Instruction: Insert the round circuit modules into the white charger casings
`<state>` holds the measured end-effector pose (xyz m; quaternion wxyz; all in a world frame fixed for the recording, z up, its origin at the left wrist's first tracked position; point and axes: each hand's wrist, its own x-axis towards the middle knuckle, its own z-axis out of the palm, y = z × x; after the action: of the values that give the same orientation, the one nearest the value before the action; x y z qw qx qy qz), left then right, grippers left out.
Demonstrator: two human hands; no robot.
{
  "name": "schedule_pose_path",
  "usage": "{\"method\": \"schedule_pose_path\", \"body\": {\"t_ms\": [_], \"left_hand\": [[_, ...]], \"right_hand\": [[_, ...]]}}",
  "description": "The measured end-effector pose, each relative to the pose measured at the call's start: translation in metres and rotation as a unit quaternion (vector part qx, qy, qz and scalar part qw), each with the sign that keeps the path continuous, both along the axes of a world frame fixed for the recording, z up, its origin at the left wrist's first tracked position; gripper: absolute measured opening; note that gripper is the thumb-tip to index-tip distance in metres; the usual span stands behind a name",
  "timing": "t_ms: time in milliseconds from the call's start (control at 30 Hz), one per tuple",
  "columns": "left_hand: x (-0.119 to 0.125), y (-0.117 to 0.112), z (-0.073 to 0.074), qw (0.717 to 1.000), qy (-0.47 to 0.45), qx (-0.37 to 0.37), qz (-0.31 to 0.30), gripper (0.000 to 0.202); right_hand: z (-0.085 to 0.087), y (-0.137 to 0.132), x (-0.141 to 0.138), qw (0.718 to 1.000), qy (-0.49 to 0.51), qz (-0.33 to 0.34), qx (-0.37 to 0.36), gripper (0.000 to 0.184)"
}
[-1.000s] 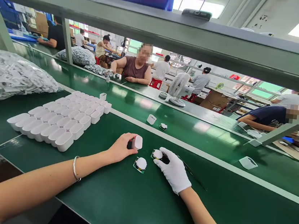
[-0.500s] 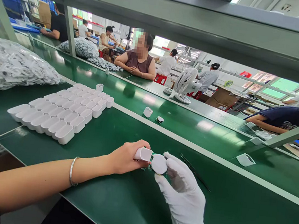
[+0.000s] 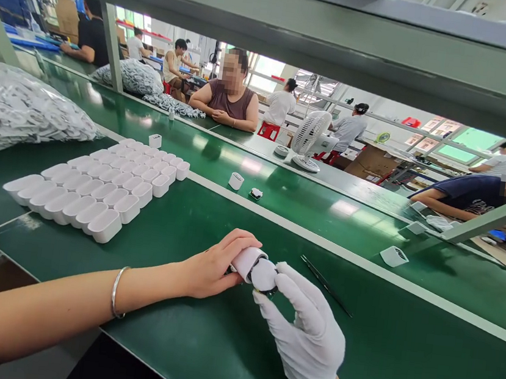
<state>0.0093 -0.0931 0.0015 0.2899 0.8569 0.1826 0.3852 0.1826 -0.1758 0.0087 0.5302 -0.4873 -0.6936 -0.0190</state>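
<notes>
My bare left hand (image 3: pixel 213 267) is closed around a white plastic housing (image 3: pixel 245 262), its open end turned to the right. My right hand (image 3: pixel 309 329), in a white glove, pinches a circuit board with a round white pad (image 3: pixel 264 275) between thumb and fingers. The board's left edge sits at the mouth of the housing, and part of it seems to be inside. A pair of dark tweezers (image 3: pixel 326 286) lies on the green bench just beyond my right hand.
Rows of white housings (image 3: pixel 105 225) stand at left on the bench, before a bag of white parts (image 3: pixel 22 115). On the conveyor are a filled housing (image 3: pixel 235 180), a small board assembly (image 3: pixel 256 193) and another housing (image 3: pixel 394 256). A shelf beam (image 3: pixel 273 26) crosses overhead. Co-workers sit beyond.
The housing has turned in my left hand so its open end meets the board. My right hand has moved slightly left, bringing the board to the housing's mouth.
</notes>
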Motion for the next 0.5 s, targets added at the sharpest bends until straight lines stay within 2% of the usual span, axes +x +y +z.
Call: {"method": "schedule_pose_path", "body": {"t_ms": [133, 200, 267, 333, 367, 500], "left_hand": [[0.0, 0.002, -0.002, 1.0, -0.007, 0.02, -0.002, 0.05], [0.001, 0.003, -0.002, 0.999, -0.002, 0.039, 0.005, 0.049], [0.001, 0.003, -0.002, 0.997, 0.007, 0.073, 0.019, 0.047], [0.001, 0.003, -0.002, 0.992, 0.026, 0.112, 0.041, 0.044], [0.001, 0.003, -0.001, 0.989, 0.035, 0.13, 0.055, 0.042], [0.001, 0.001, -0.001, 0.983, 0.048, 0.151, 0.091, 0.037]], "right_hand": [[-0.008, 0.0, 0.003, 0.989, 0.114, 0.049, -0.08, 0.045], [-0.014, 0.002, 0.007, 0.961, 0.202, 0.113, -0.152, 0.042], [-0.019, 0.005, 0.012, 0.916, 0.284, 0.18, -0.221, 0.031], [-0.022, 0.009, 0.014, 0.888, 0.326, 0.203, -0.253, 0.027], [-0.022, 0.01, 0.015, 0.892, 0.323, 0.19, -0.254, 0.026], [-0.012, 0.011, 0.011, 0.954, 0.205, 0.085, -0.202, 0.04]]}}
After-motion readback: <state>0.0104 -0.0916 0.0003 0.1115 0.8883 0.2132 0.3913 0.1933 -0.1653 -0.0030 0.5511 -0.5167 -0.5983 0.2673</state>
